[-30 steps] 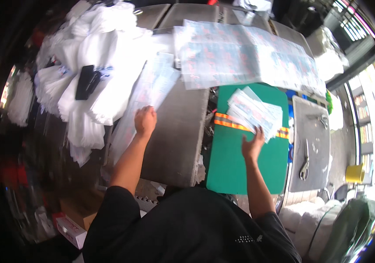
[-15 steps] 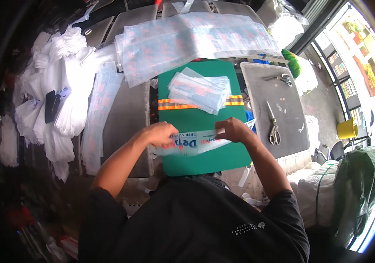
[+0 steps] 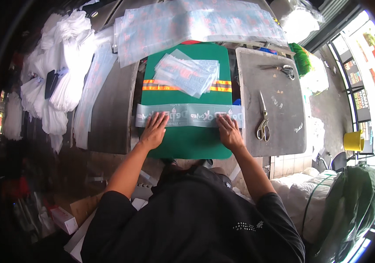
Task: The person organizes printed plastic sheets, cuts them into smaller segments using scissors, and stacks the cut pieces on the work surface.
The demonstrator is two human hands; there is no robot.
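A long, see-through printed film strip (image 3: pixel 191 116) lies flat across a green panel (image 3: pixel 187 144), and its ends reach past both sides of the panel. My left hand (image 3: pixel 153 130) rests on the strip's left part, fingers stretched out flat. My right hand (image 3: pixel 231 131) presses on its right part in the same way, fingers extended. Lettering on the strip appears mirrored. Farther up the panel runs an orange and yellow reflective band (image 3: pixel 226 86). Over that band lies a loose pile of clear printed film pieces (image 3: pixel 185 72), fanned unevenly.
Large printed film sheets (image 3: pixel 196 28) cover the far boards. On the dark board (image 3: pixel 279 118) to the right lie gold-handled scissors (image 3: pixel 263 125) and a second pair (image 3: pixel 284 70). White cloth bundles (image 3: pixel 67 65) hang at left, beside more film strips (image 3: pixel 94 94). A yellow bucket (image 3: pixel 354 140) stands at far right.
The strip, held up and bent between both hands before, now lies flat on the panel. My hands have gone from gripping its top edge to lying on it with fingers spread.
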